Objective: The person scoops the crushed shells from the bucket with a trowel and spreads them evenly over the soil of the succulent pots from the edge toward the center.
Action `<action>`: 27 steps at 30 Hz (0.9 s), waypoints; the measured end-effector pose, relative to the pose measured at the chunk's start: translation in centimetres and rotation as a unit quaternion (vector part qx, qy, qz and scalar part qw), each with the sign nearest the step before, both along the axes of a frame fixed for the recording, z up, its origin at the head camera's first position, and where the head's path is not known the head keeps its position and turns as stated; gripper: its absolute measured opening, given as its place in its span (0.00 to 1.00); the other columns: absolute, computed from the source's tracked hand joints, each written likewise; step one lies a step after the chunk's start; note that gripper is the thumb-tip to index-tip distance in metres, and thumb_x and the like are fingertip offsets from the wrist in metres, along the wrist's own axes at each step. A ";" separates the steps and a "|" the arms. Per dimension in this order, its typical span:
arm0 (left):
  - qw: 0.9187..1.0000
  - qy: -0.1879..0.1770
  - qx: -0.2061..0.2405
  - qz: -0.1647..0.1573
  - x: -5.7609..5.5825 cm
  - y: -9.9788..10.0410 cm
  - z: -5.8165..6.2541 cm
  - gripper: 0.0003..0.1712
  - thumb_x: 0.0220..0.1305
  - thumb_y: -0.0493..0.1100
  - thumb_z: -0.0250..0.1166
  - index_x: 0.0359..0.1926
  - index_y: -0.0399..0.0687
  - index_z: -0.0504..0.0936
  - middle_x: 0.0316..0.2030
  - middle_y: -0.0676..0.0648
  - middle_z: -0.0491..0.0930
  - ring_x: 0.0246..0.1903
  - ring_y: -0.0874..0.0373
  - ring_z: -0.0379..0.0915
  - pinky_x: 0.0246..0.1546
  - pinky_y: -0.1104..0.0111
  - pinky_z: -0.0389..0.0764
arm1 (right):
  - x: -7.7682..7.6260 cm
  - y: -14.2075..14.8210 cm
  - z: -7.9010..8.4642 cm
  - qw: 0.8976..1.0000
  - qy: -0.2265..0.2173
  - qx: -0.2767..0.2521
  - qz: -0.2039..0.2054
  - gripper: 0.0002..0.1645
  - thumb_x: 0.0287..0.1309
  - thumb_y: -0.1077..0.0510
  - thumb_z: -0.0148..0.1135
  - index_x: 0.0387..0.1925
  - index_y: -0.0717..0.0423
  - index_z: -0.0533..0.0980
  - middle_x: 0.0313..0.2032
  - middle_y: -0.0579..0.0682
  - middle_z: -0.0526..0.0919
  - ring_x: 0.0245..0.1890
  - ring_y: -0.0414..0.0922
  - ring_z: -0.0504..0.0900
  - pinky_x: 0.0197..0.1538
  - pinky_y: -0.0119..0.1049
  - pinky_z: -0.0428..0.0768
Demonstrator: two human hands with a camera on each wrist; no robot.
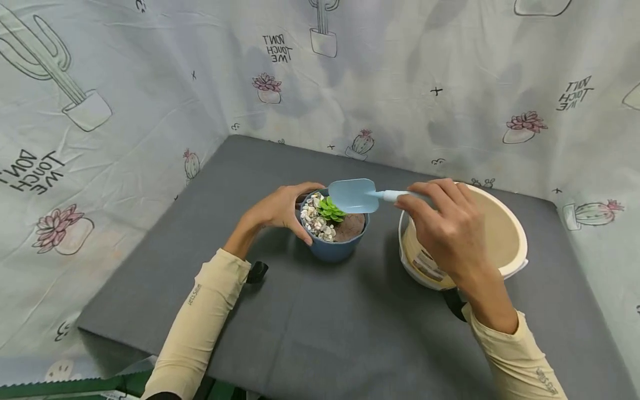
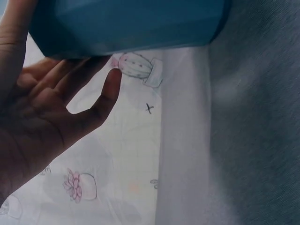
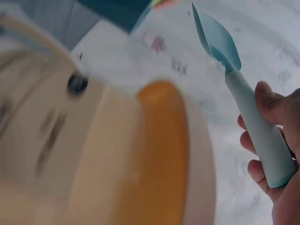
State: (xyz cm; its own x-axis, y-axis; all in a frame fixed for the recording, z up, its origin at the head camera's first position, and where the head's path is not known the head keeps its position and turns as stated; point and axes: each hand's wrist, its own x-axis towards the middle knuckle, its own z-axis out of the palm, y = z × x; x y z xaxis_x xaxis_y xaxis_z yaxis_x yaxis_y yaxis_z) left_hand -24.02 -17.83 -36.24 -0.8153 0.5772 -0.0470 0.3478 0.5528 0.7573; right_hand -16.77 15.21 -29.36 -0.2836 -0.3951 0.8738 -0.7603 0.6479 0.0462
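A blue pot (image 1: 332, 247) stands mid-table, holding brown soil, a small green succulent (image 1: 331, 210) and white pebbles (image 1: 316, 218) on its left side. My left hand (image 1: 280, 208) curls round the pot's left rim; the left wrist view shows the pot (image 2: 126, 23) above my left hand (image 2: 51, 108). My right hand (image 1: 447, 222) grips the handle of a light blue trowel (image 1: 356, 195), its blade hovering over the pot's far rim. In the right wrist view the trowel (image 3: 243, 93) points up from my right hand (image 3: 276, 140).
A cream bucket (image 1: 505, 233) stands to the right of the pot, partly behind my right hand, and fills the left of the right wrist view as a blurred bucket (image 3: 117, 154). A grey mat (image 1: 325, 333) covers the table. Cactus-print cloth (image 1: 125, 111) walls the back and sides.
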 end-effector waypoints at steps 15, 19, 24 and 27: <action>0.996 -0.038 -0.007 -0.086 -1.3 -1.8 1.3 0.79 0.36 0.73 0.83 0.85 0.63 0.49 0.85 0.48 0.49 0.84 0.43 0.47 0.79 0.41 0.60 | 1.9 7.9 0.9 0.988 0.009 -0.101 -0.114 0.05 0.50 0.69 0.79 0.30 0.67 0.88 0.31 0.64 0.89 0.30 0.66 0.79 0.36 0.53 0.71; 0.999 0.039 0.001 -0.018 0.4 0.2 3.7 0.68 0.48 0.70 0.80 0.84 0.66 0.52 0.84 0.49 0.51 0.84 0.45 0.47 0.79 0.40 0.58 | 2.5 11.8 1.6 0.984 -0.030 -0.040 -0.174 0.04 0.54 0.68 0.77 0.32 0.68 0.88 0.33 0.64 0.90 0.32 0.65 0.80 0.36 0.49 0.71; 0.989 0.136 0.050 0.029 3.2 6.5 5.5 0.46 0.62 0.53 0.77 0.78 0.57 0.68 0.79 0.47 0.65 0.76 0.48 0.67 0.75 0.47 0.69 | 1.9 14.2 1.4 0.972 -0.068 0.092 -0.206 0.01 0.55 0.69 0.74 0.31 0.65 0.88 0.32 0.62 0.90 0.34 0.62 0.81 0.34 0.56 0.72; 0.987 0.153 0.039 -0.005 4.2 11.0 5.5 0.42 0.64 0.53 0.76 0.76 0.53 0.72 0.78 0.45 0.67 0.73 0.48 0.71 0.74 0.50 0.72 | 0.9 14.1 0.5 0.962 -0.081 0.167 -0.198 0.04 0.53 0.72 0.68 0.28 0.64 0.86 0.28 0.60 0.88 0.32 0.61 0.79 0.33 0.54 0.70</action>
